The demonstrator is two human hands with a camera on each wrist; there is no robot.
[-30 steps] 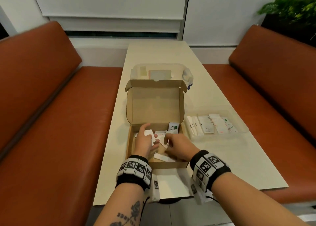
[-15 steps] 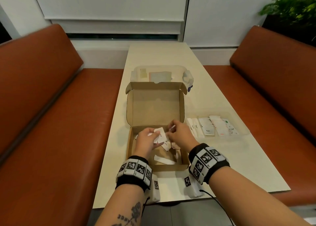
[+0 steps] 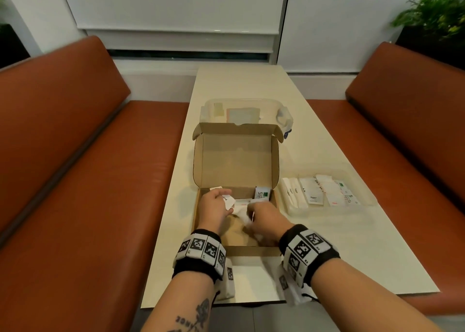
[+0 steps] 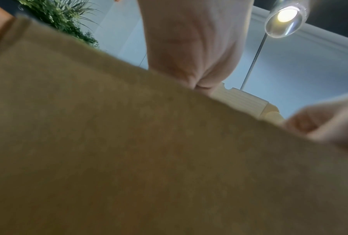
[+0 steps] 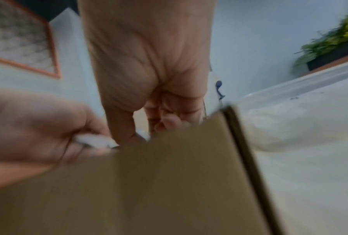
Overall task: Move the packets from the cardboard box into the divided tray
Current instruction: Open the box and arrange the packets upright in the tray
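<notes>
The open cardboard box [image 3: 236, 250] sits in front of me with its lid up. My left hand [image 3: 224, 202] is inside at the left and grips a small bunch of white packets [image 3: 229, 201], also seen as white packets [image 5: 96, 140] in the right wrist view. My right hand [image 3: 250, 216] reaches into the box's middle, fingers curled down and pinching a white packet [image 3: 242, 216]. A green-printed packet [image 3: 261, 195] leans in the far right corner. The clear divided tray [image 3: 362, 206] lies right of the box with sorted packets [image 3: 313, 195].
A clear plastic container [image 3: 284, 115] stands behind the box lid. The cream table [image 3: 352, 256] runs between two orange benches [image 3: 88, 206]. A plant [image 3: 432, 12] stands at the back right. In the left wrist view the box wall [image 4: 148, 159] fills most of the picture.
My right hand rose toward the left hand half a second ago and has come back down into the box's middle. The left hand kept its packets and shifted slightly left.
</notes>
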